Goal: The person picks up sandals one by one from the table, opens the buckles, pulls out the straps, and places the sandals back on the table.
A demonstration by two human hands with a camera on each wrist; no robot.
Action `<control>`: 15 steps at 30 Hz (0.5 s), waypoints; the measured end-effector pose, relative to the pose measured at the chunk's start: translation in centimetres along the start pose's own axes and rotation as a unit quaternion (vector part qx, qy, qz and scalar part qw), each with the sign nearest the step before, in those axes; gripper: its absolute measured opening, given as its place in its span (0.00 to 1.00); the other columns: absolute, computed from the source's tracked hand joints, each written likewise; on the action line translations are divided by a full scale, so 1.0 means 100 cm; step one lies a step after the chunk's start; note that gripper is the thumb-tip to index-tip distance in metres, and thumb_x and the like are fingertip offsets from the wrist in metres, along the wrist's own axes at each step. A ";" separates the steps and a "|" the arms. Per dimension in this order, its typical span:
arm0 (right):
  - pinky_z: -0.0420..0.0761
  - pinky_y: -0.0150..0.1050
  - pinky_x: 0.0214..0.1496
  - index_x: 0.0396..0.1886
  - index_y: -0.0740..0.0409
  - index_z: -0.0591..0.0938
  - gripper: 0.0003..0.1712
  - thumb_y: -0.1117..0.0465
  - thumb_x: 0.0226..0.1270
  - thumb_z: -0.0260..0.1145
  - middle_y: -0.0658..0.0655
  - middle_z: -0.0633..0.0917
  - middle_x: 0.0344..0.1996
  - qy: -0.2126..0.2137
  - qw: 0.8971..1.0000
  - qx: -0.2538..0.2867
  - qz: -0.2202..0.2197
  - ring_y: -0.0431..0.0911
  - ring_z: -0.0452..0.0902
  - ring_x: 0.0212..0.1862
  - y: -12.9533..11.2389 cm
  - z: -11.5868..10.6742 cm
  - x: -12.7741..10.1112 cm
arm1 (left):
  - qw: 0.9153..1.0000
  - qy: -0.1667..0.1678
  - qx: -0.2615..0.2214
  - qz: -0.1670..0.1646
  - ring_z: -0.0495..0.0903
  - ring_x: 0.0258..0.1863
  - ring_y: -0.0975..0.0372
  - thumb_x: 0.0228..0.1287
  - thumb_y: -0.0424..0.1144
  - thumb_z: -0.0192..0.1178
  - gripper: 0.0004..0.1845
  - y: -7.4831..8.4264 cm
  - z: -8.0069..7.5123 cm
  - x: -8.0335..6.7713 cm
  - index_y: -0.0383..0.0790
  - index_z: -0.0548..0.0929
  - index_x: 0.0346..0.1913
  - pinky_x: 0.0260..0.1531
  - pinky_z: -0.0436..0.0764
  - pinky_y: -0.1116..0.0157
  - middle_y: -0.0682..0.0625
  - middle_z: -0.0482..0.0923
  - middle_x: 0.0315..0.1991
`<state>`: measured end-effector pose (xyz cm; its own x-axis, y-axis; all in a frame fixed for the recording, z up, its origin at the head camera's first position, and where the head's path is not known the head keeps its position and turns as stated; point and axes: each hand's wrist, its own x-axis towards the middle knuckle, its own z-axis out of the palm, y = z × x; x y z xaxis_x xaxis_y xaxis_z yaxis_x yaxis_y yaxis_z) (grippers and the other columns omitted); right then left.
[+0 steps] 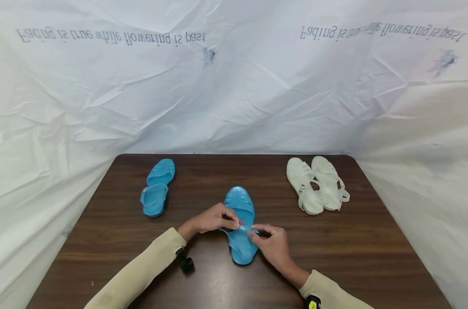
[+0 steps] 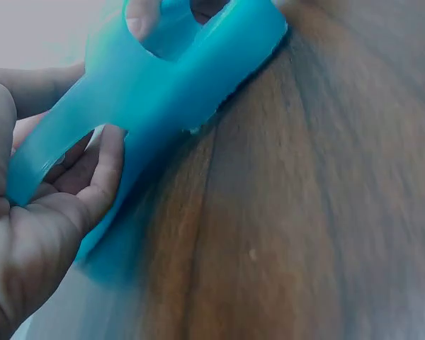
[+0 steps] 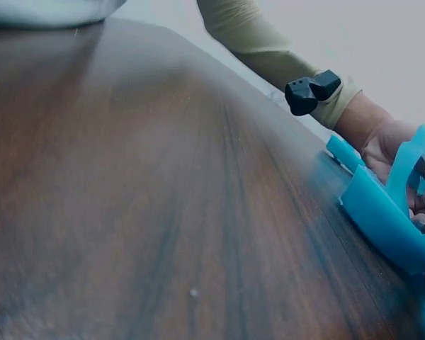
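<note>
A blue jelly sandal [image 1: 238,197] lies on the table, toe pointing away from me and heel toward me. Its ankle strap [image 1: 245,228] stretches across the heel part between my two hands. On the left side, my left hand [image 1: 214,219] pinches the strap with thumb and fingers. My right hand [image 1: 273,244] pinches the strap's other end from the right, near a small buckle that is hard to make out. The left wrist view shows the sandal's side wall [image 2: 156,92] close up, with fingers about the strap. My right hand is mostly out of the right wrist view.
Another blue sandal [image 1: 155,199] lies at the back left of the brown wooden table [image 1: 345,253]. A pair of white sandals [image 1: 300,171] sits side by side at the back right. White sheeting [image 1: 234,94] with printed lettering hangs behind the table.
</note>
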<state>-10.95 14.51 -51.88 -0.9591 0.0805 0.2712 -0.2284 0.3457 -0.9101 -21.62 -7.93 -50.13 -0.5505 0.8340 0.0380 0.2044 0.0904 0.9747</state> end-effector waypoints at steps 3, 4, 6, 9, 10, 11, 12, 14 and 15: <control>0.85 0.32 0.37 0.36 0.53 0.93 0.09 0.67 0.55 0.80 0.48 0.91 0.34 -0.001 1.000 0.000 0.002 0.38 0.85 0.37 -0.001 0.000 0.000 | 1.000 -0.005 0.000 -0.012 0.84 0.41 0.64 0.73 0.33 0.62 0.10 0.003 -0.001 0.002 0.28 0.89 0.44 0.42 0.84 0.65 0.44 0.89 0.43; 0.85 0.32 0.38 0.36 0.54 0.93 0.09 0.67 0.55 0.80 0.48 0.91 0.33 -0.001 1.000 -0.004 0.000 0.38 0.85 0.37 0.000 0.000 0.001 | 1.000 -0.009 0.006 -0.017 0.83 0.38 0.65 0.73 0.33 0.62 0.10 0.004 -0.001 0.003 0.29 0.89 0.43 0.41 0.83 0.66 0.46 0.89 0.41; 0.84 0.32 0.38 0.36 0.54 0.93 0.09 0.67 0.55 0.81 0.47 0.91 0.33 -0.005 1.000 -0.014 -0.005 0.37 0.84 0.36 -0.001 -0.001 0.001 | 0.999 -0.016 0.022 -0.027 0.79 0.33 0.67 0.74 0.35 0.61 0.10 0.007 -0.001 0.004 0.31 0.89 0.40 0.37 0.80 0.68 0.51 0.87 0.36; 0.85 0.33 0.36 0.35 0.52 0.92 0.09 0.67 0.54 0.81 0.46 0.90 0.32 -0.011 0.999 -0.027 -0.013 0.37 0.84 0.35 -0.003 -0.001 0.002 | 0.998 -0.029 0.049 -0.036 0.75 0.29 0.67 0.75 0.37 0.60 0.10 0.012 0.000 0.006 0.36 0.88 0.38 0.34 0.77 0.70 0.54 0.82 0.31; 0.85 0.33 0.36 0.35 0.52 0.92 0.09 0.67 0.54 0.81 0.46 0.90 0.32 -0.012 0.999 -0.030 -0.016 0.37 0.84 0.35 -0.004 -0.001 0.003 | 0.997 -0.030 0.057 -0.036 0.73 0.27 0.67 0.75 0.38 0.59 0.11 0.013 0.001 0.006 0.37 0.88 0.38 0.33 0.75 0.70 0.54 0.81 0.29; 0.85 0.33 0.35 0.35 0.51 0.92 0.09 0.67 0.54 0.81 0.46 0.90 0.32 -0.014 0.999 -0.034 -0.019 0.37 0.85 0.35 -0.004 -0.001 0.003 | 0.997 -0.031 0.063 -0.032 0.72 0.25 0.67 0.76 0.39 0.59 0.11 0.014 0.002 0.007 0.38 0.89 0.38 0.31 0.75 0.70 0.53 0.81 0.28; 0.85 0.33 0.35 0.35 0.51 0.92 0.09 0.67 0.54 0.81 0.46 0.90 0.32 -0.016 0.999 -0.038 -0.023 0.37 0.85 0.34 -0.005 -0.001 0.003 | 0.997 -0.031 0.066 -0.031 0.72 0.25 0.67 0.76 0.40 0.59 0.11 0.015 0.003 0.007 0.39 0.90 0.39 0.31 0.75 0.70 0.53 0.83 0.29; 0.85 0.33 0.34 0.35 0.49 0.92 0.10 0.67 0.53 0.81 0.45 0.90 0.32 -0.021 0.998 -0.044 -0.026 0.36 0.85 0.34 -0.006 -0.002 0.003 | 0.996 -0.032 0.074 -0.027 0.72 0.24 0.68 0.75 0.40 0.60 0.11 0.016 0.005 0.006 0.41 0.91 0.41 0.29 0.74 0.70 0.54 0.85 0.30; 0.85 0.33 0.33 0.35 0.49 0.92 0.11 0.67 0.53 0.81 0.45 0.90 0.31 -0.022 0.998 -0.047 -0.029 0.36 0.85 0.33 -0.006 -0.002 0.003 | 0.996 -0.030 0.076 -0.025 0.72 0.23 0.68 0.75 0.40 0.61 0.10 0.015 0.006 0.005 0.41 0.91 0.41 0.29 0.74 0.70 0.54 0.86 0.30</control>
<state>-11.03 14.49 -51.23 -0.9518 0.0165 0.3063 -0.2689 0.4354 -0.8591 -21.14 -7.02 -48.73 -0.5139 0.8574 -0.0277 0.3010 0.2105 0.9301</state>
